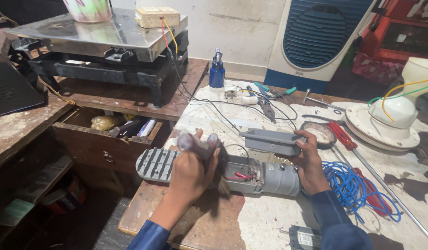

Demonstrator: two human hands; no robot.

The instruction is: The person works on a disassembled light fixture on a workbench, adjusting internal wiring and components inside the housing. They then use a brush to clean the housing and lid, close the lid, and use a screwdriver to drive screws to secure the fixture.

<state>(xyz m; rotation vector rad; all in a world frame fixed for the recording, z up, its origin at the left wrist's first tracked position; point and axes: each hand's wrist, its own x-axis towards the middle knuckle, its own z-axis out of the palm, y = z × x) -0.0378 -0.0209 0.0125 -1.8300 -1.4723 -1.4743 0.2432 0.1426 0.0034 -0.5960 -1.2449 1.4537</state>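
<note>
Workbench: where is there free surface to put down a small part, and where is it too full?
The bench is bare along its near edge, between the left hand and the small dark box, below the grey housing. Crowded: the blue cable coil to the right, the wires and pliers behind, and the screwdriver.

Blue wire coil [357, 187], red screwdrivers [342, 135]

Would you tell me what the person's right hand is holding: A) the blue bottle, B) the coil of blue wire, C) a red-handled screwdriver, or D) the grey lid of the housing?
D: the right hand grips the grey lid, raised over the open grey housing on the bench.
</note>
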